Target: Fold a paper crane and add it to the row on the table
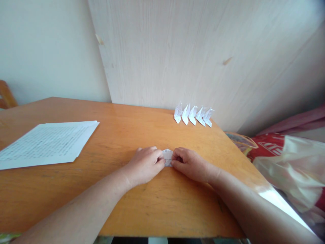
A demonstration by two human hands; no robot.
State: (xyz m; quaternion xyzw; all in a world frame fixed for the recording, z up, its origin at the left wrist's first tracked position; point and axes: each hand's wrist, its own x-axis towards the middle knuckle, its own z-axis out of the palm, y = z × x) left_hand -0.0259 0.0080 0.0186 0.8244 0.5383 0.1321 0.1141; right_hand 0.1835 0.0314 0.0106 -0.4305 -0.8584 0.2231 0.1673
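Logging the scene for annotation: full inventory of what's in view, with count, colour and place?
Small folded paper: one, white, between the hands
Folded paper pieces: five, white, row at the table's far right
Printed sheets: stack, count unclear, white, table's left
Table: one, orange-brown, under the papers
Panel: one, pale wood-grain, behind table
Wall: one, pale, behind at left
Red-and-white item: one, right of table
Plastic sheeting: count unclear, cream, right of table
Left hand: one, bare, at paper's left edge
Right hand: one, bare, at its right edge
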